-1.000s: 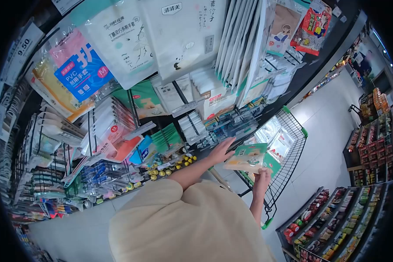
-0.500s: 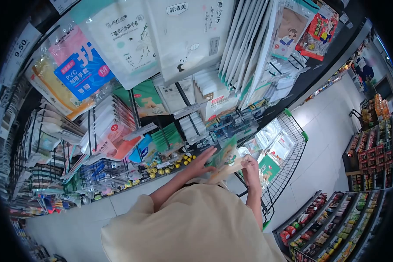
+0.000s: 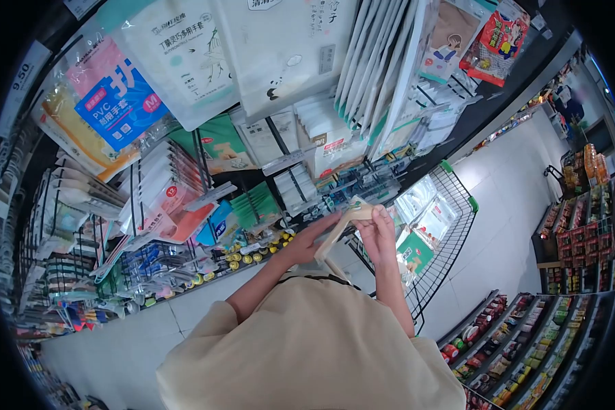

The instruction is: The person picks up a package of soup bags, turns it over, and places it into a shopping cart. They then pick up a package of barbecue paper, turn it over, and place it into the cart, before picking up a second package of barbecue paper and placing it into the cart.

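My right hand [image 3: 379, 232] pinches the upper right end of a flat beige-and-clear plastic package [image 3: 336, 236], thumb and fingers pressed together. The package is turned nearly edge-on and bent, so its printed front is mostly hidden. My left hand [image 3: 311, 244] is at its left side, fingers stretched along it and the tips partly behind its edge. Just beyond my right hand is a wire shopping cart [image 3: 451, 256] with green corners. Inside it lie a green package [image 3: 415, 251] and several white packages [image 3: 441, 220].
A shelf display rises in front, hung with white glove packs [image 3: 184, 65], a blue PVC glove pack [image 3: 121, 113] and green packs [image 3: 256, 205]. Hooks and price tags [image 3: 290, 162] jut toward me. Snack shelves [image 3: 526, 342] stand right, across the tiled aisle [image 3: 485, 273].
The package has turned from showing its green-and-white printed face to nearly edge-on. My right hand has moved up and slightly left with it; my left hand has shifted slightly.
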A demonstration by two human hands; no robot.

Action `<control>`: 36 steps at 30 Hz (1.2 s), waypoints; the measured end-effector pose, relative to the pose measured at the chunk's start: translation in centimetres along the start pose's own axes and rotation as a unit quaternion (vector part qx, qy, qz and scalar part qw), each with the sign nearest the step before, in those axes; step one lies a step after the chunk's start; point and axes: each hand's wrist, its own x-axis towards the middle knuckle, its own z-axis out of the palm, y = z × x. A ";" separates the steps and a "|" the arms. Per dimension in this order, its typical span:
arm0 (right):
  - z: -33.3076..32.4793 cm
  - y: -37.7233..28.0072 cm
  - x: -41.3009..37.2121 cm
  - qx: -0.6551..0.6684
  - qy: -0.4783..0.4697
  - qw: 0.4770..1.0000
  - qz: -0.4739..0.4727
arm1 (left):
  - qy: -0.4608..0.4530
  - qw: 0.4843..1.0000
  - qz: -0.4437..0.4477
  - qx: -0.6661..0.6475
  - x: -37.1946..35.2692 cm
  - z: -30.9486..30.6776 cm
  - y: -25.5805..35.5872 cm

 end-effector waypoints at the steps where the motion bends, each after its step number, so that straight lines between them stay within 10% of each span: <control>1: 0.1 0.1 0.0 0.000 -0.002 1.000 0.002 | 0.002 1.000 0.000 0.001 -0.4 0.0 0.1; 6: 1.0 0.7 -0.5 0.028 0.062 0.998 -0.005 | 0.046 0.978 -0.022 -0.200 -2.6 -0.1 0.4; 17: 2.9 1.7 -1.1 -0.051 0.039 0.998 0.014 | 0.268 0.944 -0.153 -0.118 -2.4 -0.3 1.5; 26: 0.8 3.1 -1.2 -0.361 0.073 0.922 -0.118 | 0.393 0.843 -0.210 -0.301 -3.4 -3.4 0.1; 36: -1.2 5.1 -1.8 -0.415 0.017 0.909 0.043 | 0.455 0.773 -0.213 -0.388 -3.4 -4.0 0.7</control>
